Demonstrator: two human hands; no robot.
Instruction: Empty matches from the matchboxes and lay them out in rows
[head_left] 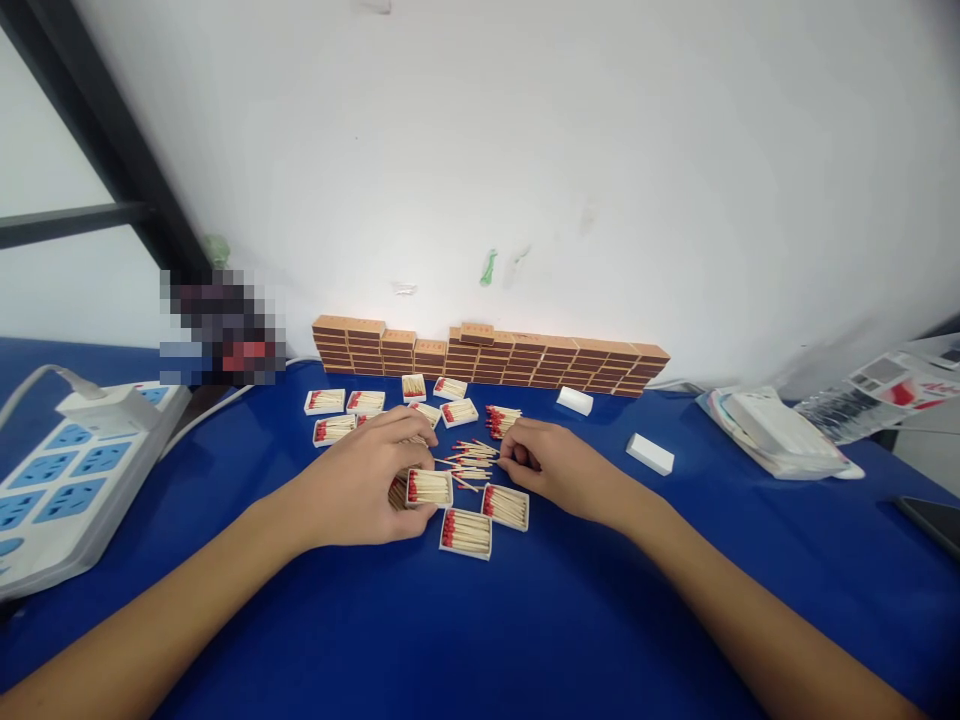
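My left hand [367, 480] grips a small white matchbox tray [430, 488] filled with red-headed matches, thumb at its near side and fingers over the far side. Brown pieces, partly hidden, show beneath that hand. My right hand [547, 462] is closed in a pinch at the right edge of a loose pile of matches [471, 460]; what lies between its fingertips is too small to make out. Just in front are two filled trays, one tray [466, 533] nearer me and another tray [505, 507] to its right. A bunch of matches [502, 420] lies beyond the pile.
Several filled trays [325, 402] lie at the back left. Brown matchboxes [480, 355] are stacked in a row along the wall. Two white boxes [649, 454] rest at right, near a plastic-wrapped stack [780, 435]. A power strip [82, 470] is at left, a dark phone-like object [930, 525] far right.
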